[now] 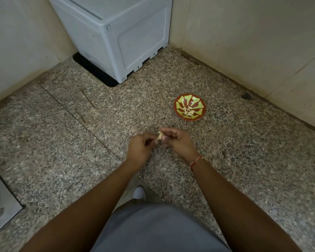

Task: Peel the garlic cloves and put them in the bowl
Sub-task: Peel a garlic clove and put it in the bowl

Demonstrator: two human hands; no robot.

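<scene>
At about nine o'clock from the hands, a dark seam runs across the speckled stone floor (62, 135), and up at eleven o'clock a pale grey appliance (116, 37) stands on a black mat (96, 73) in the corner. In the middle of the view the left hand (140, 148) has its fingers curled in, thumb and fingertips pinching the near end of a garlic clove (159, 136); the right hand (176, 140), a red thread (195, 161) tied at its wrist, grips the same clove from the other side, its fingers hooked over the top. The clove is held between the two hands above the floor, and whether any skin is already off is too small to tell. This looks like the peeling step, with the clove not yet ready to drop. At about one o'clock from the hands, near but apart, sits the bowl (177, 110), red-rimmed with a green pattern, several peeled cloves (188, 110) lying in its middle. The next move likely calls for stripping the skin loose with the fingertips, then a short reach forward and right to release the clove into the bowl
</scene>
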